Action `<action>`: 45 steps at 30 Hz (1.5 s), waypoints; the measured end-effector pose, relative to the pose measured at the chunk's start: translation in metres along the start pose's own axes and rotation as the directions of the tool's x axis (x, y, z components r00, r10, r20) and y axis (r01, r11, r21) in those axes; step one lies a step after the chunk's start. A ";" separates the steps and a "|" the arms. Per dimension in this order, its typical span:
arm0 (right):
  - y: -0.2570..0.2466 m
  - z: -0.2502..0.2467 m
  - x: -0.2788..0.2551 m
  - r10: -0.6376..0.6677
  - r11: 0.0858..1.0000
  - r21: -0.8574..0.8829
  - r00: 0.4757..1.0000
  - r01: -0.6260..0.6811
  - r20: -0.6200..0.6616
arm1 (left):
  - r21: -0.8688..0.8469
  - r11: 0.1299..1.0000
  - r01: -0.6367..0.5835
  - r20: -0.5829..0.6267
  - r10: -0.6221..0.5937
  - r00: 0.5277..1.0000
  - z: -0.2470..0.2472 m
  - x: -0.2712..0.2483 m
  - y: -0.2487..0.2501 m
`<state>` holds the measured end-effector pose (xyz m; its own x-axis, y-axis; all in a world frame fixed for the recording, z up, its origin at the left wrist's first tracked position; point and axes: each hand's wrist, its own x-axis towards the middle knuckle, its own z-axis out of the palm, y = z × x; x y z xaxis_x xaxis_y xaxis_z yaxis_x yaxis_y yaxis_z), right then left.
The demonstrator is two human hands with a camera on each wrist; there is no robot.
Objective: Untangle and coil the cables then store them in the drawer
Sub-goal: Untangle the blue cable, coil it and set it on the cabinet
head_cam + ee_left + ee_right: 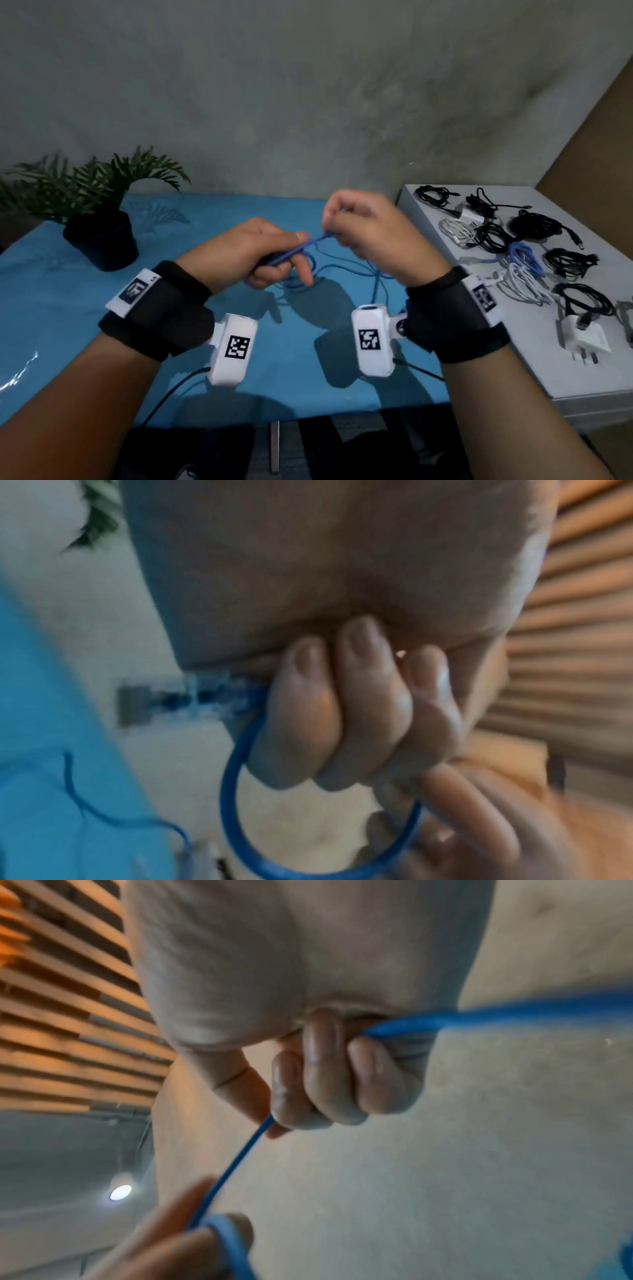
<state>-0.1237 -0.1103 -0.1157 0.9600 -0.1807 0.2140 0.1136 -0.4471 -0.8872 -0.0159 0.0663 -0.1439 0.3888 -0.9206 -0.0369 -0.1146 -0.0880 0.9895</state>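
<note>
A thin blue cable [346, 270] trails in loose loops over the blue tablecloth and rises to both hands. My left hand [274, 255] grips a loop of it, its fingers [346, 710] curled round the blue cable [232, 785]. My right hand [352, 222], slightly higher and to the right, holds the same strand; in the right wrist view its curled fingers [329, 1074] close on the blue cable [404, 1026], which runs down to the left hand. A short taut stretch spans the two hands.
A potted plant [99, 222] stands at the table's back left. At the right, a white surface [428, 219] carries several coiled black, white and blue cables [524, 240] and a white charger [582, 337]. Blue tablecloth [68, 308] covers the table; a grey wall stands behind.
</note>
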 end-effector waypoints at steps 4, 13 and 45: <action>-0.009 -0.014 -0.005 -0.016 0.946 0.320 0.994 0.049 -0.105 | -0.562 0.817 -0.131 0.087 0.215 0.973 0.008 0.001 0.012; 0.012 0.013 0.001 -0.019 0.986 -0.169 0.997 0.005 -0.078 | -0.738 0.537 -0.409 -0.351 0.212 0.912 0.015 0.011 0.022; 0.015 0.019 0.009 -0.216 0.976 -0.049 0.965 0.211 -0.150 | -0.819 0.461 -0.342 -0.237 0.271 0.933 0.020 -0.002 0.036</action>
<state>-0.1086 -0.1024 -0.1351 0.8633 -0.2091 0.4594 0.3009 -0.5174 -0.8011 -0.0393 0.0572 -0.1108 0.5485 -0.7925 0.2666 0.5629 0.5857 0.5832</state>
